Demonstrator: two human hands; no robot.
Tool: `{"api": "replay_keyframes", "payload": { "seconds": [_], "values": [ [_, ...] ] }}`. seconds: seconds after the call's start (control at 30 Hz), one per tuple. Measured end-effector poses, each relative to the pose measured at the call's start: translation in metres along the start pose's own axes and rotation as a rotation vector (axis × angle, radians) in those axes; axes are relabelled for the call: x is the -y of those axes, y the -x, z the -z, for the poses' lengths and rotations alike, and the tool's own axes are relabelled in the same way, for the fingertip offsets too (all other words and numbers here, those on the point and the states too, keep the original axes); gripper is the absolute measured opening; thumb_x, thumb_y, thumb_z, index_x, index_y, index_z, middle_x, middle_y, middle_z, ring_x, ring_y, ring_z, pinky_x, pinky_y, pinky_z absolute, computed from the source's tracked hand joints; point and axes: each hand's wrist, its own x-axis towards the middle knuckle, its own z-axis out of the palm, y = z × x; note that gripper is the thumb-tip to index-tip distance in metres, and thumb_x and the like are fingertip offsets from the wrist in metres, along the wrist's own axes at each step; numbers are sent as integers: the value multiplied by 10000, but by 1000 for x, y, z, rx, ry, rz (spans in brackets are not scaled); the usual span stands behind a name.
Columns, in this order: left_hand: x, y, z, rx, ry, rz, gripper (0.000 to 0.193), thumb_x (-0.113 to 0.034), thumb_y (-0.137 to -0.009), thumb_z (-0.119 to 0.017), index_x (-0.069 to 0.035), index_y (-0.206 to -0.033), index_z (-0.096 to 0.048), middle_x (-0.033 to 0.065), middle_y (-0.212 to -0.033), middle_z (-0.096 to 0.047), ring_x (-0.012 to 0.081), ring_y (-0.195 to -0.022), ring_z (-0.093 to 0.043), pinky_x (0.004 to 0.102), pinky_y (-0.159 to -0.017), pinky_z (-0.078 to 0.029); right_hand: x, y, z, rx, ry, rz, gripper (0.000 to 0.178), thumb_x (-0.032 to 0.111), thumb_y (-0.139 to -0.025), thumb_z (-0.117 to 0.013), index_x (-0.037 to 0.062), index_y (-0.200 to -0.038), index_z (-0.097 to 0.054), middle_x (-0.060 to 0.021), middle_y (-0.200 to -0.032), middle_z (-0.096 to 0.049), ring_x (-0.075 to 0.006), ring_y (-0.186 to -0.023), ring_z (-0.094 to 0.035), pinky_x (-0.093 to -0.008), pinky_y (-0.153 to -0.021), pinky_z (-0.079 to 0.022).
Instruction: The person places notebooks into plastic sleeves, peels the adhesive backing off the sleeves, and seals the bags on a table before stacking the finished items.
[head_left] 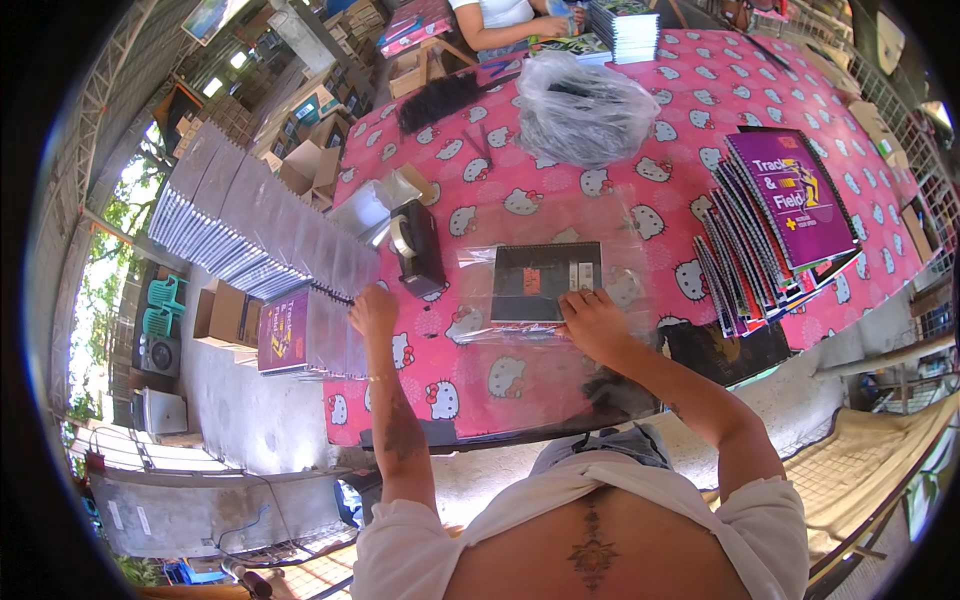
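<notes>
A spiral notebook (530,285) with a black cover lies on a clear plastic sheet (625,240) in front of me. My right hand (592,318) is closed on its near right corner, fingers on top. My left hand (373,310) is closed at the black spiral end of a purple-covered notebook (284,335) at the table's left edge. That notebook belongs to a long row of plastic-wrapped spiral notebooks (235,205), fanned over one another. Between the row and the black notebook stands a black tape dispenser (417,250).
A fanned pile of spiral notebooks (790,200) sits on the right of the pink patterned tablecloth (520,200). Farther off are a crumpled clear plastic bag (585,110), a black brush (440,100) and a book stack (628,32). Another person (505,25) works across the table.
</notes>
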Motion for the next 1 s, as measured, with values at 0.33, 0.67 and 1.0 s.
{"api": "replay_keyframes", "payload": {
  "seconds": [0.33,0.67,1.0],
  "values": [
    [-162,117,25,592,648,-376,274,-293,-838,-662,-26,-845,-725,167,-766,-707,329,-726,-694,438,-666,-529,10,-3,0,-47,-62,8,486,405,-687,-764,33,-983,-665,-54,-967,-594,-230,-973,-594,-368,-845,-443],
    [-159,130,12,499,496,-449,467,-515,-865,-654,-51,-850,-699,151,-751,-699,375,-773,-687,509,-709,-503,3,-2,3,18,-167,-38,469,422,-720,-756,54,-994,-662,-54,-965,-583,-238,-982,-579,-388,-838,-442],
    [-126,155,11,313,558,-554,430,-430,-863,-669,-116,-1154,-630,80,-826,-674,303,-797,-658,480,-896,-428,-23,-13,-10,20,-165,-123,388,465,-888,-608,211,-1169,-693,-74,-1064,-558,-261,-1036,-536,-448,-912,-372]
  ]
}}
